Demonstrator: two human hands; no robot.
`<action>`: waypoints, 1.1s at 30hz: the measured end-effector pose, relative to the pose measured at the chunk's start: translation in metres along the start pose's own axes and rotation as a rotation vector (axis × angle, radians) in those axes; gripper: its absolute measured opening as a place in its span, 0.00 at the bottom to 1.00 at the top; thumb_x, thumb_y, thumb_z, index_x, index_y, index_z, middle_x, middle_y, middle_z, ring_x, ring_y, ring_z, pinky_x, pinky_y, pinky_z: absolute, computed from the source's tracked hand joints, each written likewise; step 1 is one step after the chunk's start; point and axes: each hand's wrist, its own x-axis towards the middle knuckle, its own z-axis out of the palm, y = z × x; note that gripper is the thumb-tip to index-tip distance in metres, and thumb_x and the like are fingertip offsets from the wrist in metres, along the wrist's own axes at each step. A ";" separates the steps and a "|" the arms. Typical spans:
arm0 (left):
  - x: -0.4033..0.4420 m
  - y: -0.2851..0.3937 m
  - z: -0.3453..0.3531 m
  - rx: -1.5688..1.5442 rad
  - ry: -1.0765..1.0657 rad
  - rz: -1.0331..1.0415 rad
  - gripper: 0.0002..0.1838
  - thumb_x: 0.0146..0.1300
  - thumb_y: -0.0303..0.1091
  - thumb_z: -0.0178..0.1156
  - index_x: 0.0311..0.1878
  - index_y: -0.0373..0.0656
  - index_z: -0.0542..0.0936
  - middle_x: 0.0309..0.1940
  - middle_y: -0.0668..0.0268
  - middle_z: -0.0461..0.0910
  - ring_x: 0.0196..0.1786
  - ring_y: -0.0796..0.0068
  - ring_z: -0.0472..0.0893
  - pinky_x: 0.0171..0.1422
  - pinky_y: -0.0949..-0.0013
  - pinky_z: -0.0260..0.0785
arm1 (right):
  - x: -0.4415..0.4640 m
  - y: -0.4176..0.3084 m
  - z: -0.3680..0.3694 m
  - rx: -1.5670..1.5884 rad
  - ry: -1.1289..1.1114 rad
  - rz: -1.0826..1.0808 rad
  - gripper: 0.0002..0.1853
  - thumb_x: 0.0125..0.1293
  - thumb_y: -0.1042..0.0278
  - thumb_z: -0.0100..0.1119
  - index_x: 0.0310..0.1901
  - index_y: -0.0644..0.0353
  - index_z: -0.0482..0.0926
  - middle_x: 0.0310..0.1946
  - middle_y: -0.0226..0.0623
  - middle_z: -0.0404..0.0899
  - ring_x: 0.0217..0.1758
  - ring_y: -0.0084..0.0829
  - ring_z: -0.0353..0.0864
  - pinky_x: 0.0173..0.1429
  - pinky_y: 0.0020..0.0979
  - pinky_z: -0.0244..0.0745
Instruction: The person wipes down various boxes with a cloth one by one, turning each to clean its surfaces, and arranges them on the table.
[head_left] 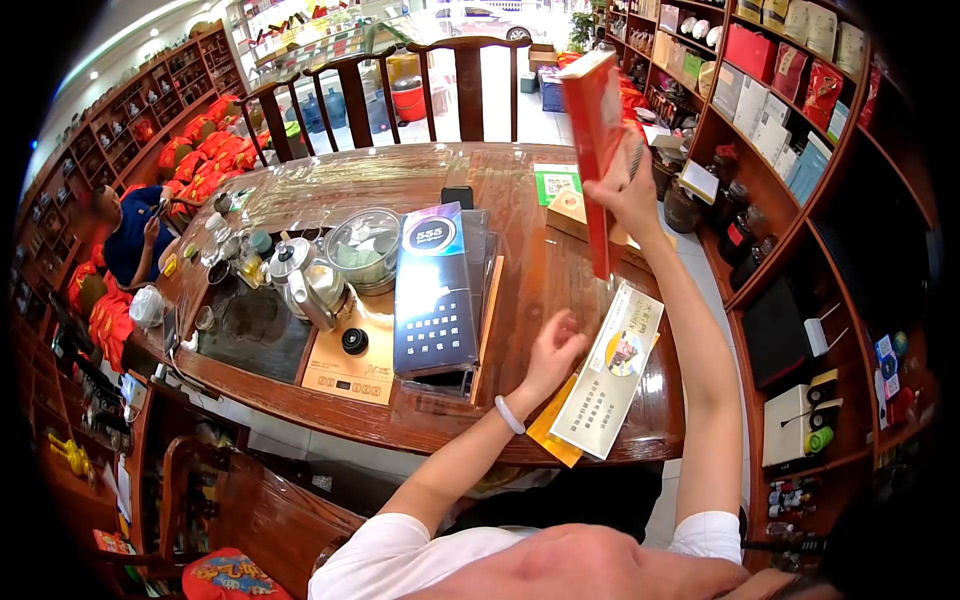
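My right hand [628, 195] is closed on a long red box [592, 150], which it holds up on edge above the far right part of the table. Over the table near its front edge is my left hand [557, 345], with a pale bangle on the wrist and its fingers curled; whether they hold anything is too small to tell. Just right of that hand lies a white and gold carton [610, 385], on top of a yellow sheet [552, 425]. A blue carton [437, 290] marked 555 rests on a dark stack to the left.
A steel kettle [312, 290], a glass pot [368, 250] and a gold hot plate [350, 375] stand left of the blue carton. Wooden chairs [465, 90] line the table's far side. Shelves [745, 130] rise at the right. A person [140, 235] sits at the far left.
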 end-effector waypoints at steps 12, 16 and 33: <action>-0.005 0.037 -0.014 -0.359 -0.137 0.233 0.37 0.62 0.29 0.51 0.72 0.43 0.45 0.63 0.57 0.60 0.65 0.69 0.62 0.68 0.68 0.53 | -0.073 -0.037 -0.001 0.735 -0.064 0.357 0.18 0.50 0.71 0.63 0.41 0.60 0.66 0.36 0.31 0.70 0.39 0.23 0.71 0.45 0.26 0.70; -0.006 0.033 -0.009 -0.236 -0.149 0.231 0.36 0.64 0.30 0.51 0.72 0.42 0.46 0.64 0.60 0.60 0.64 0.73 0.63 0.68 0.70 0.53 | -0.098 -0.038 0.014 0.752 0.018 0.423 0.27 0.48 0.73 0.64 0.50 0.63 0.63 0.42 0.36 0.70 0.43 0.26 0.73 0.49 0.28 0.71; -0.014 0.065 -0.035 -0.912 -0.180 -0.174 0.26 0.70 0.49 0.36 0.60 0.39 0.66 0.52 0.59 0.73 0.53 0.70 0.74 0.60 0.67 0.65 | -0.217 -0.082 0.012 -0.190 -0.504 -0.261 0.42 0.53 0.47 0.61 0.62 0.68 0.60 0.65 0.62 0.49 0.71 0.62 0.41 0.70 0.58 0.35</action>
